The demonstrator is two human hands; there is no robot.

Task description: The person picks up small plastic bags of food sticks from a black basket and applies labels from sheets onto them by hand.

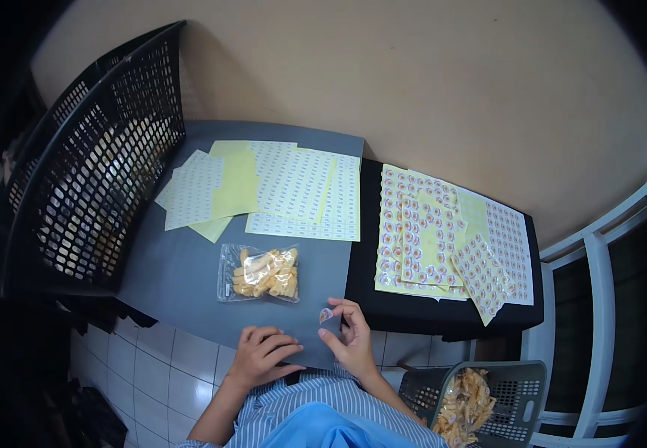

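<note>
On the grey table [174, 276] lies a clear plastic bag [223, 287] of pale yellow snack sticks, flat and just beyond my hands. My left hand [264, 355] rests at the table's near edge below the bag, fingers stretched out and holding nothing. To the right of it, my right hand [351, 340] holds a small round sticker [326, 315] at its fingertips, with the thumb held apart from the index finger. The sticker has a coloured print and is clear of the bag.
Yellow-backed sheets of small printed labels [305, 183] overlap at the table's back. Round-sticker sheets [432, 239] lie on a black-covered surface [364, 261] at right. A tall black crate [99, 179] stands left. Lower right, a grey-green basket [521, 399] holds bagged snacks [467, 403].
</note>
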